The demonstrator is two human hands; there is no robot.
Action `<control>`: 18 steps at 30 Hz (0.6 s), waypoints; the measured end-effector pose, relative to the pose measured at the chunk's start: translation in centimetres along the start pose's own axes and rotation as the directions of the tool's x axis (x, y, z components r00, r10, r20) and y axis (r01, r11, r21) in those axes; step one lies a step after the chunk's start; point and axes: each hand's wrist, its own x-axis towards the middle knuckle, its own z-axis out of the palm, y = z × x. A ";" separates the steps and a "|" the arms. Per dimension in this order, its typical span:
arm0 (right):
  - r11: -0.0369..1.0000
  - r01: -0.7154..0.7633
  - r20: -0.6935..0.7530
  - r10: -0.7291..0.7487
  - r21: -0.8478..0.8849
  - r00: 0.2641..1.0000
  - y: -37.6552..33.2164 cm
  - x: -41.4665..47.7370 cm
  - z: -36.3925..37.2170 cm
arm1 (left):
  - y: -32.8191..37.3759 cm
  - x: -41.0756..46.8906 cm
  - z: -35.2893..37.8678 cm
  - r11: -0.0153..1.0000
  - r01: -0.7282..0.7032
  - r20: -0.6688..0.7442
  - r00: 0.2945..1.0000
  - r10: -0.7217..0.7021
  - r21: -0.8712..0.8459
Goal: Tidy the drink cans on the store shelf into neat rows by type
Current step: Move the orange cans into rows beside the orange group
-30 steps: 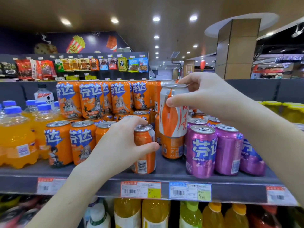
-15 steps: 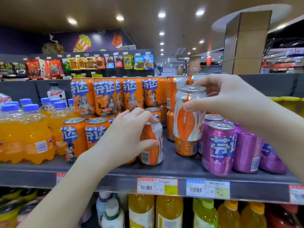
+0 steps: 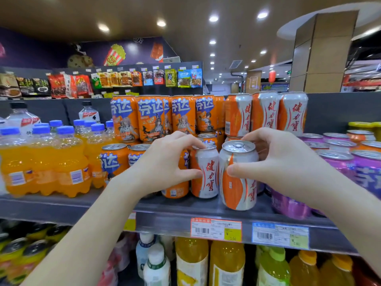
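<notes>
Two orange-and-white cans stand side by side near the front of the grey shelf (image 3: 82, 207). My left hand (image 3: 165, 164) grips the left orange-and-white can (image 3: 207, 172) by its top and side. My right hand (image 3: 276, 162) holds the right orange-and-white can (image 3: 237, 182), which stands a little closer to the shelf edge. More of the same cans (image 3: 266, 112) are stacked behind. Orange cans with blue lettering (image 3: 152, 118) fill the left side, and purple cans (image 3: 338, 162) sit at the right.
Orange soda bottles (image 3: 45, 162) with blue caps crowd the shelf's left end. Price tags (image 3: 216, 229) line the shelf front. Yellow and green bottles (image 3: 226, 265) stand on the shelf below. Snack packets (image 3: 123, 79) hang on a rack behind.
My right hand has brought its can down from the stack to the shelf front. My left hand has turned its can so the white face shows, beside the other.
</notes>
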 end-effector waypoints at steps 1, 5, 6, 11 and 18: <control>1.000 -0.004 -0.001 0.004 -0.017 1.000 0.0 0.0 0.2 | -0.1 0.0 -0.1 1.000 0.006 -0.005 1.000 -0.006 0.006; 0.997 -0.027 -0.042 0.024 -0.076 0.999 0.1 0.2 1.0 | -0.8 -0.2 -1.1 0.997 0.020 -0.043 0.999 -0.017 0.074; 0.996 -0.036 -0.047 0.032 -0.084 0.998 0.2 0.3 1.2 | -0.9 -0.2 -1.3 0.995 0.019 -0.042 0.999 -0.015 0.096; 0.993 -0.102 -0.020 0.101 -0.060 0.995 0.8 0.7 2.0 | 0.2 1.1 -0.7 0.975 -0.017 0.061 0.998 0.003 0.223; 0.993 -0.119 -0.033 0.118 -0.002 0.992 1.1 0.4 1.7 | 1.6 2.6 0.1 0.983 -0.011 0.089 0.996 -0.005 0.183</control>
